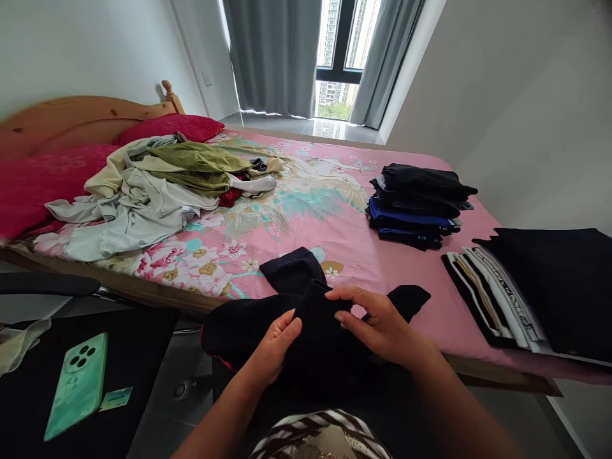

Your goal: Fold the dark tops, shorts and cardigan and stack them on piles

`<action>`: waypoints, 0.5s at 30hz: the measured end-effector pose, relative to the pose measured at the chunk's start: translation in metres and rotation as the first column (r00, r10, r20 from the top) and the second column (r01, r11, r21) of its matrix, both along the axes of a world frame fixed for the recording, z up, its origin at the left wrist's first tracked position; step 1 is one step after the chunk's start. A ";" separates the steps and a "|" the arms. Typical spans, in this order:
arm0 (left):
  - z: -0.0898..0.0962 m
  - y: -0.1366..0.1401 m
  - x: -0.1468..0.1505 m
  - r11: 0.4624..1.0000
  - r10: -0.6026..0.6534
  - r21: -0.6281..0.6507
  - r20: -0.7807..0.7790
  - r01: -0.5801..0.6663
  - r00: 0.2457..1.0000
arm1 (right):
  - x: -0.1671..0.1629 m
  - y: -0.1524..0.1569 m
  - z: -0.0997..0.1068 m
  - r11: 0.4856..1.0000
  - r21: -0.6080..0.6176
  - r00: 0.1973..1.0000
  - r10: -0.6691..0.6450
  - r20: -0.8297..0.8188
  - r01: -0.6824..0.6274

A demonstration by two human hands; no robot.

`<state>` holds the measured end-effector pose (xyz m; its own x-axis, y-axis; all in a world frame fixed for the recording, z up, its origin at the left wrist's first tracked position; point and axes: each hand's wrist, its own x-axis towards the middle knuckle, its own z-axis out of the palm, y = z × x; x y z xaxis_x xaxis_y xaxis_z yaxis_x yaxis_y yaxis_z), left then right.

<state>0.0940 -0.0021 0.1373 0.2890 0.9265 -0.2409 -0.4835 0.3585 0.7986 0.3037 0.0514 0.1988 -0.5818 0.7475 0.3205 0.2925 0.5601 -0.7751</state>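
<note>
A black garment [329, 331] with a thin red edge on its left side lies across my lap and over the bed's near edge. Parts of it stick out onto the pink sheet, and its full shape is hidden in folds. My left hand [280, 341] pinches a raised fold of the black cloth between thumb and fingers. Just to the right, my right hand [375, 322] grips the same cloth with its thumb and forefinger.
Loose clothes [157, 185] are heaped on the bed's left. At right are a folded dark stack [418, 204] and flat-stacked shirts [549, 293]. A black chair seat [29, 408] at lower left holds a green phone [79, 382] and a card [116, 398].
</note>
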 end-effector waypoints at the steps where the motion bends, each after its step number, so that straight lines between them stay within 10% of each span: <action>1: -0.001 -0.001 -0.001 0.998 -0.048 0.040 -0.040 0.050 0.998 | -0.002 -0.002 0.000 1.000 0.014 1.000 0.011 -0.006 -0.011; 5: -0.002 -0.002 -0.001 0.981 -0.160 0.066 -0.262 0.183 0.952 | -0.005 -0.001 -0.001 0.997 0.033 0.995 -0.071 -0.072 0.073; 8: 0.001 0.006 -0.009 1.000 0.003 -0.017 -0.341 -0.009 0.940 | 0.015 0.017 -0.010 0.930 0.025 0.925 -0.361 -0.118 0.366; 12: 0.000 0.028 -0.054 0.925 0.329 0.000 -0.501 -0.380 0.801 | 0.082 0.054 -0.050 0.655 0.090 0.656 -0.755 0.019 0.751; 15: -0.011 0.044 -0.104 0.849 0.417 0.167 -0.794 -0.501 0.443 | 0.138 0.071 -0.098 0.379 0.030 0.371 -0.916 0.153 0.925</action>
<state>-0.0095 0.0422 0.1260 -0.5153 0.8293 -0.2160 0.1998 0.3614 0.9108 0.4422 0.1221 0.1011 0.4481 0.8582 0.2505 0.6929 -0.1564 -0.7039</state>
